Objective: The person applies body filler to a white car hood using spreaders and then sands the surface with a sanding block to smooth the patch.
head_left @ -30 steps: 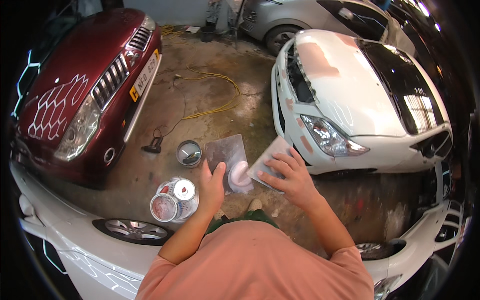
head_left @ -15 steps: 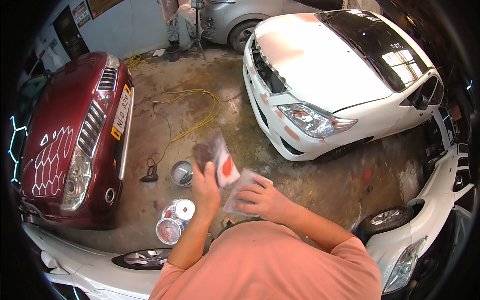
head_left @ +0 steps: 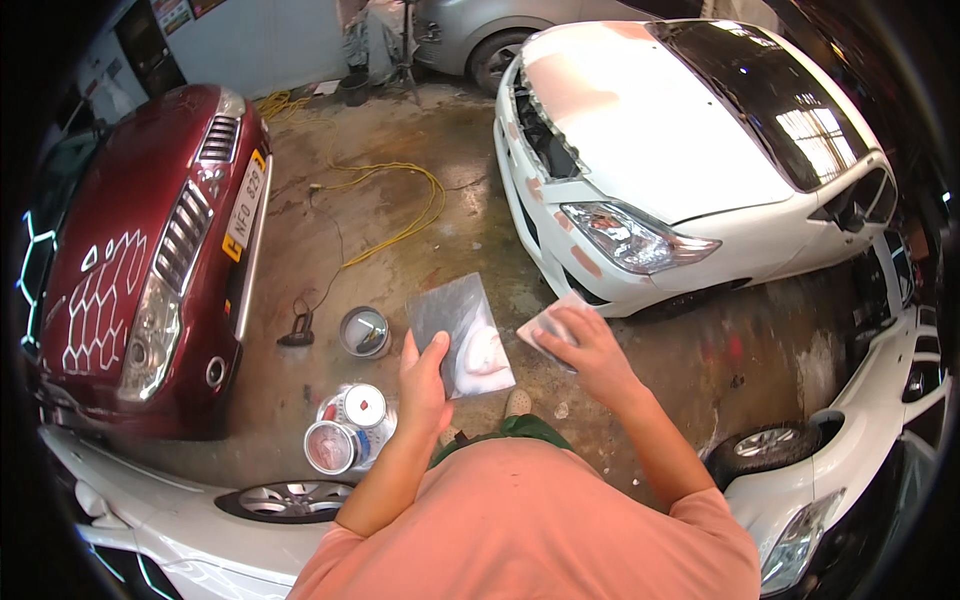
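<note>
My left hand [head_left: 424,385] is closed on the near left edge of a flat grey mixing board [head_left: 447,312], thumb on top. White putty [head_left: 486,358] with faint pink streaks is smeared over the board's right part. To the right of the board, my right hand [head_left: 592,352] grips a thin, pale, flat putty spreader [head_left: 540,333], its face coated with whitish-pink residue. A small gap separates spreader and board. Both are held up in front of my body, above the floor.
A white car [head_left: 640,140] with sanded patches stands ahead right, a dark red car [head_left: 110,270] at left. On the floor are open cans [head_left: 331,447], a grey bucket [head_left: 365,332], a black power tool [head_left: 297,331] and a yellow cord [head_left: 440,200]. White cars flank me.
My right hand has moved up and right with the spreader, away from the board. The board looks more level, and the red spot in its putty is now spread into pale pink streaks.
</note>
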`<state>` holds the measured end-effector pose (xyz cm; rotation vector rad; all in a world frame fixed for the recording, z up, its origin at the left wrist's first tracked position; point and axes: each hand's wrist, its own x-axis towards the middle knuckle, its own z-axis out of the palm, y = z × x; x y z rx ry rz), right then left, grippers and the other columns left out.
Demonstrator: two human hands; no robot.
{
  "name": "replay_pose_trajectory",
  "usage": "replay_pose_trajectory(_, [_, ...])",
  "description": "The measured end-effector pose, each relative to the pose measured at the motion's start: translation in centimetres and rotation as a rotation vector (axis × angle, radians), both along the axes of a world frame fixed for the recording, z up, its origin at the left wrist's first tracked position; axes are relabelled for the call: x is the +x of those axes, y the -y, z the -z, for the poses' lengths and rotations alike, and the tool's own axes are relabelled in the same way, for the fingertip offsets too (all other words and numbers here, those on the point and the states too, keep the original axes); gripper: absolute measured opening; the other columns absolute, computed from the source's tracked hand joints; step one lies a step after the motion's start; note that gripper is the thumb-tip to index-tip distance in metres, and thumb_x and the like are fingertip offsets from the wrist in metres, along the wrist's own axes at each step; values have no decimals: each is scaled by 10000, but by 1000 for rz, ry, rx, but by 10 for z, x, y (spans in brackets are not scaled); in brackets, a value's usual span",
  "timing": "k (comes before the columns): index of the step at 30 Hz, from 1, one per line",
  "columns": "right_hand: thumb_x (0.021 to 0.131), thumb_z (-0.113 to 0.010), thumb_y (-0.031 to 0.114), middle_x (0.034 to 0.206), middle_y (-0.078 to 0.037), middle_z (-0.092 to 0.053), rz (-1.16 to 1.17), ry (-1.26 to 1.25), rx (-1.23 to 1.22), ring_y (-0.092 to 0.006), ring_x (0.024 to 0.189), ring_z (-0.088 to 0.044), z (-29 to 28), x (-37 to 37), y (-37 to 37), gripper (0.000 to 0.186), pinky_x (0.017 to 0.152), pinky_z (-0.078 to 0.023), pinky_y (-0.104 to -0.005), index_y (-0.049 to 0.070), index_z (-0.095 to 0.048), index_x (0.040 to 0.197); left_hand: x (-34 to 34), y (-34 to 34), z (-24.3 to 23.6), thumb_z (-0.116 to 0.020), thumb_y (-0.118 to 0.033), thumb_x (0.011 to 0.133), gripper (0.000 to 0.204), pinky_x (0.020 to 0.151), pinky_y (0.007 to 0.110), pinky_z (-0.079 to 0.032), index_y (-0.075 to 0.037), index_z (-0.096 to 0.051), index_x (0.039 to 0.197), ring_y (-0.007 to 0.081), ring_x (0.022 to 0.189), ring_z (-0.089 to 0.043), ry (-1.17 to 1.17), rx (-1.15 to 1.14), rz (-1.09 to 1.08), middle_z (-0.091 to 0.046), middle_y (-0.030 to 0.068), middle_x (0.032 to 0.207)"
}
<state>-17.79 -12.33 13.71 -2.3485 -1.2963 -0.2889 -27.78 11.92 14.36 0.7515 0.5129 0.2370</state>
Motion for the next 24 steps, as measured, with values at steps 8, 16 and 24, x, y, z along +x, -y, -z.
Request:
replay_pose_trajectory(8, [830, -659, 129, 1266, 15, -623, -139, 194, 59, -220, 1235, -575, -48, -9, -18, 475, 1157, -349, -550, 296, -682, 1275, 7, 1, 6, -548, -112, 1025, 419, 1066, 358, -445, -5, -461, 1421, 194, 1187, -585, 104, 319, -16, -598, 104, 1328])
replay_pose_trajectory(16, [792, -648, 148, 1236, 10, -641, -172, 248, -48, -204, 1196, -599, -65, -5, -19, 354, 1128, -363, -565, 240, -703, 1128, 2, 6, -1, -552, -196, 1015, 319, 949, 364, -487, 39, -632, 1215, 219, 1031, -647, 38, 741, 286, -716, 147, 1098])
replay_pose_trajectory(24, [820, -628, 133, 1265, -8, -623, -298, 44, 26, -214, 1226, -574, -14, -43, -23, 362, 1122, -371, -543, 225, -678, 1167, 12, 11, -17, -509, -170, 1065, 439, 1056, 357, -429, 66, -442, 1429, 246, 1207, -571, 102, 805, -58, -579, 162, 1371])
